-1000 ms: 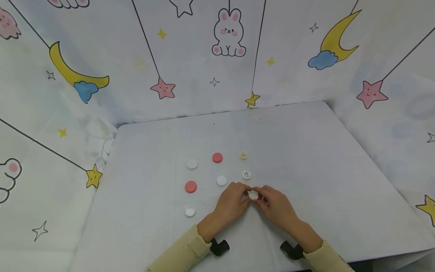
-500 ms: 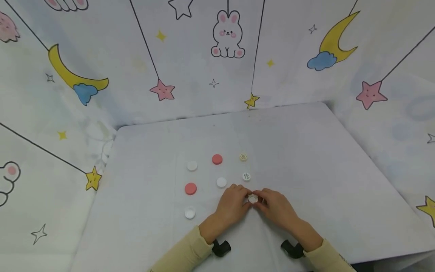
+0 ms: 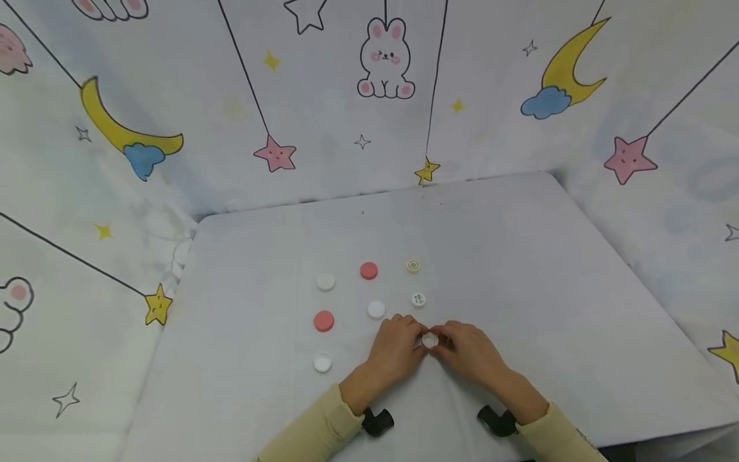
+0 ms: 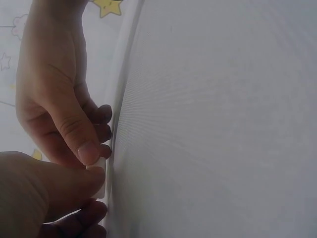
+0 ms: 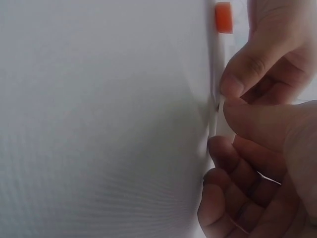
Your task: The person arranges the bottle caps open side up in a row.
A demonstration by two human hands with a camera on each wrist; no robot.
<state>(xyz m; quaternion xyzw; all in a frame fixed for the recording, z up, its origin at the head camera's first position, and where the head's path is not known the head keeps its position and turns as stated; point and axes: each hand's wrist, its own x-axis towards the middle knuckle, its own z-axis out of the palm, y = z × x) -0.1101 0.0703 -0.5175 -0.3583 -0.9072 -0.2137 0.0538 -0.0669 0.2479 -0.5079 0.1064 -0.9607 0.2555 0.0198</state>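
Observation:
A small white round disc (image 3: 430,340) is held low at the tabletop between both hands, and its top face shows in the head view. My left hand (image 3: 395,350) pinches it from the left with thumb and fingertips. From the right, my right hand (image 3: 470,351) pinches the same disc. In the left wrist view the white edge of the disc (image 4: 101,191) shows beside the thumbs, which nearly meet. Just beyond the hands lie a white disc with dark marks (image 3: 418,299) and a yellowish ringed disc (image 3: 412,265).
Left of the hands lie two red discs, a far one (image 3: 369,271) and a nearer one (image 3: 324,321). Several plain white discs, such as this one (image 3: 376,310), lie among them. Black curved pieces (image 3: 378,423) sit by both wrists. A patterned cloth (image 3: 346,128) stands behind the white table (image 3: 548,269).
Both hands have come very slightly nearer the person, with the white disc still between them. The other discs have stayed in place while the head view shifted a little.

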